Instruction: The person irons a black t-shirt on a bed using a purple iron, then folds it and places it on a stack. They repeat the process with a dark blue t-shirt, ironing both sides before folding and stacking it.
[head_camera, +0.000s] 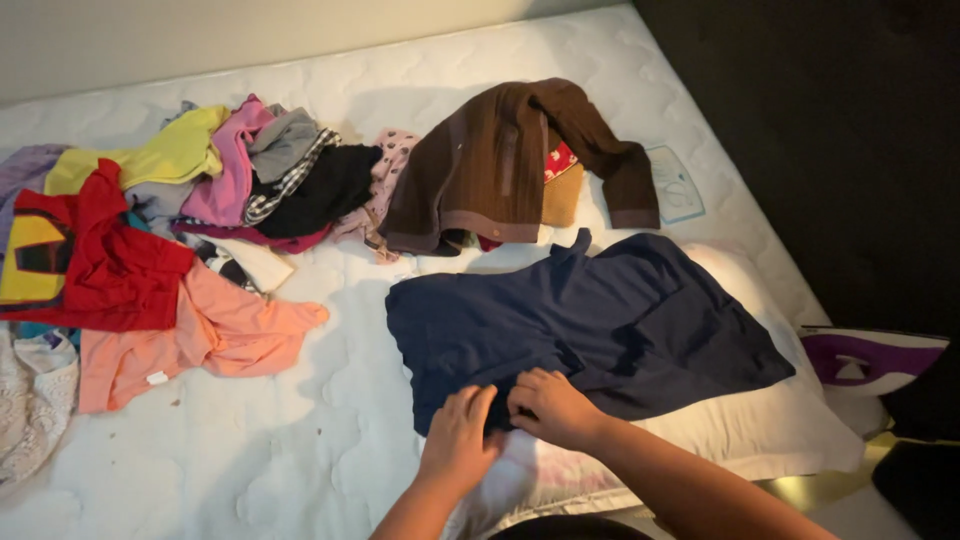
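— Navy garment (590, 320), spread flat across white pillow (760, 430) on quilted mattress (300, 450), near edge bunched under both hands.

— Hands?

— Left hand (458, 432) pressed on near hem, fingers curled, pinching dark cloth. Right hand (550, 405) just beside, touching it, fingers bent over a fold, also gripping fabric. Neither released.

— Step in hand, by the look of it?

— Probably smoothing or straightening lower edge; cloth not yet flat near the hands, creased toward centre. Sleeve or strap sticking up at far edge.

— Next move calls for what?

— Likely a steady pull outward on both sides, keeping hem pinned against pillow, minding iron (870, 358), purple and white, resting just beside pillow at right edge.

— Anything else around?

— Brown ribbed cardigan (500, 165) lying beyond navy piece, apart from it. Heap of mixed clothes (250, 175) farther left: yellow, pink, grey, black. Red shirt (110, 265) and peach top (215, 335) at left, well apart from the hands.
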